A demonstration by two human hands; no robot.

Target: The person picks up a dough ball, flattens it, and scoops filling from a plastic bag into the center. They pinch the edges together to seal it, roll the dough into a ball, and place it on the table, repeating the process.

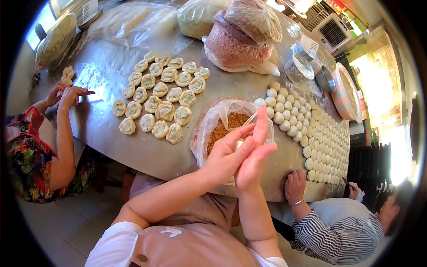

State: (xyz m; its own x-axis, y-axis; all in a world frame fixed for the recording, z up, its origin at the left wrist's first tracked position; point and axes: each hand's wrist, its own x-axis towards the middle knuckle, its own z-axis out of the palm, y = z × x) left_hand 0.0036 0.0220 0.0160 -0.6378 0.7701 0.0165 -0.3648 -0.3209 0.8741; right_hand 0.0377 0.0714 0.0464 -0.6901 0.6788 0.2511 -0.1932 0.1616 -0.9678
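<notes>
My left hand (227, 155) and my right hand (254, 155) are pressed palm to palm over the front of the table, fingers stretched out. A small pale dough ball (239, 143) shows in the gap between them, mostly hidden by the fingers. Just behind and below my hands sits a clear plastic bag (201, 133) with its mouth spread. Inside it is a brown crumbly filling (221, 133), partly covered by my left hand. To the right, round white dough balls (284, 116) lie in close rows.
Filled, open-topped dough pieces (165, 111) lie left of the bag. Large bags of minced filling (238, 49) stand behind. Metal bowls (326, 79) and a white basin (347, 91) are at the back right. A person's hands (66, 94) work at left; another person's hand (295, 187) rests at right.
</notes>
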